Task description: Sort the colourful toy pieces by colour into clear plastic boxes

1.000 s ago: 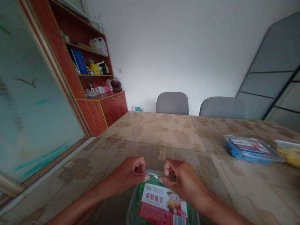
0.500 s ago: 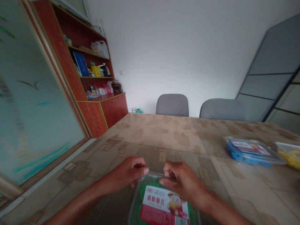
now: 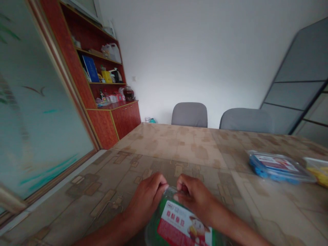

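Observation:
A clear plastic box of green contents (image 3: 179,223) with a red and white label lies on the patterned table (image 3: 194,150) right in front of me, its near part cut off by the frame. My left hand (image 3: 147,198) and my right hand (image 3: 193,196) both pinch the box's far edge, fingers curled, thumbs nearly touching each other. Whether the lid has lifted I cannot make out.
A blue-filled clear box (image 3: 278,164) and a yellow-filled box (image 3: 319,167) lie at the table's right. Two grey chairs (image 3: 189,114) stand at the far side. A red wooden shelf unit (image 3: 102,82) and a frosted glass panel (image 3: 33,112) are at the left.
Both hands have moved closer together on the box's far edge, and the box has tilted and shifted slightly. The view has drifted a little.

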`<action>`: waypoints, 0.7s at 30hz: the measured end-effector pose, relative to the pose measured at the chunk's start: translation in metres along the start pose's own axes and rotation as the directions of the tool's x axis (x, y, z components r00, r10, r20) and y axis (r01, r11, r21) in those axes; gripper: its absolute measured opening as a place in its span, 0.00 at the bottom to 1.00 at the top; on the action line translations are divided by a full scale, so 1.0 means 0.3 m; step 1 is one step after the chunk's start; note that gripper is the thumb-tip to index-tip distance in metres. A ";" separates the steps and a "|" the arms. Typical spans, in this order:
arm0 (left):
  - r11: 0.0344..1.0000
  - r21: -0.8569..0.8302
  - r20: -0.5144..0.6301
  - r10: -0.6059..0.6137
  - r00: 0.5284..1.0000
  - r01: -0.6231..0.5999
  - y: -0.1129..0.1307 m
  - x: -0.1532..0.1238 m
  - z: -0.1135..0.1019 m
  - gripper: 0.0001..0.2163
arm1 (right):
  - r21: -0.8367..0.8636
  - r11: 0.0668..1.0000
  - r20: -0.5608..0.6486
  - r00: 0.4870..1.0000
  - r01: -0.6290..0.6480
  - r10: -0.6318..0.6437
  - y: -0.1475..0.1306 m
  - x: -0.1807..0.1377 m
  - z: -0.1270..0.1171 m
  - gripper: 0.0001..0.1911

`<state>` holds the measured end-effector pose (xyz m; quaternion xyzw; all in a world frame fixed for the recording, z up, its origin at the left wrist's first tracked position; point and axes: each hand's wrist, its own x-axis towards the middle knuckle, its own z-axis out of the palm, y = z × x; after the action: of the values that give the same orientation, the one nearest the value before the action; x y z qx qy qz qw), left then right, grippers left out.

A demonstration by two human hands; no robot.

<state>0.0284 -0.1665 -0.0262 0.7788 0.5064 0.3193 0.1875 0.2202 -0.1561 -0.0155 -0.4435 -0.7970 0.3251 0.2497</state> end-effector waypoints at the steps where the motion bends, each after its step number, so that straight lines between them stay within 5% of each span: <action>1: 0.999 -0.048 0.012 -0.024 1.000 0.025 -0.006 0.005 -0.003 0.09 | 0.037 0.999 0.011 1.000 -0.004 0.003 0.002 0.003 -0.002 0.06; 4: 0.946 -0.305 0.144 -0.070 0.987 0.112 -0.038 0.020 -0.002 0.08 | 0.191 0.981 0.045 0.999 -0.017 0.009 0.035 0.015 -0.007 0.07; 8: 0.726 -0.636 0.362 -0.018 0.932 0.261 -0.075 0.018 0.028 0.13 | 0.342 0.939 0.099 0.995 -0.044 0.010 0.082 0.029 -0.012 0.07; 12: 0.592 -0.734 0.323 -0.126 0.938 0.333 -0.065 -0.006 0.060 0.13 | 0.309 0.947 0.141 0.989 -0.087 0.045 0.079 0.042 -0.016 0.05; 21: 0.580 -0.723 0.296 -0.230 0.927 0.374 -0.018 -0.020 0.062 0.14 | 0.274 0.952 0.126 0.986 -0.136 0.105 0.044 0.098 0.023 0.04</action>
<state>0.0358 -0.1691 -0.0449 0.5502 0.4292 0.3994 0.5946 0.2085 -0.1274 -0.0265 -0.4329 -0.7265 0.4738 0.2457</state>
